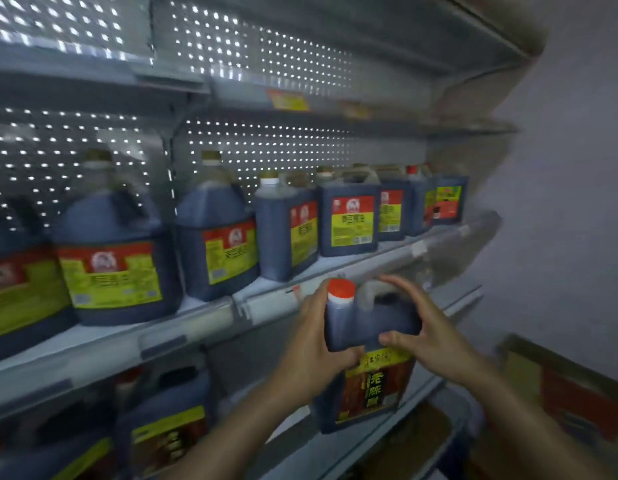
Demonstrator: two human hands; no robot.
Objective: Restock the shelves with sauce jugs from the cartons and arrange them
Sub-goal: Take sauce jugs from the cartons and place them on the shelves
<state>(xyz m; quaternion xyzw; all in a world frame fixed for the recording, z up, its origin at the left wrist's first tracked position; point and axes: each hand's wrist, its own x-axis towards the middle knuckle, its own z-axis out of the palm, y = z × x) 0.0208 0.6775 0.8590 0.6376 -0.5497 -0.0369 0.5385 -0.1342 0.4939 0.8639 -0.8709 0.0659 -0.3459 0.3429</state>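
Observation:
I hold a dark sauce jug (368, 327) with an orange-red cap and a yellow and black label in the air in front of the middle shelf's edge (196, 327). My left hand (314, 344) grips its left side below the cap. My right hand (425, 327) grips its right shoulder, fingers over the handle and thumb on the front. On the middle shelf stands a row of several dark jugs with red and yellow labels (352, 216), running from the left to the far right.
The upper shelf (283, 98) carries yellow price tags and shows no jugs. More jugs (165, 427) stand on the lower shelf at the left. A cardboard carton (570, 393) sits at the lower right by the grey wall.

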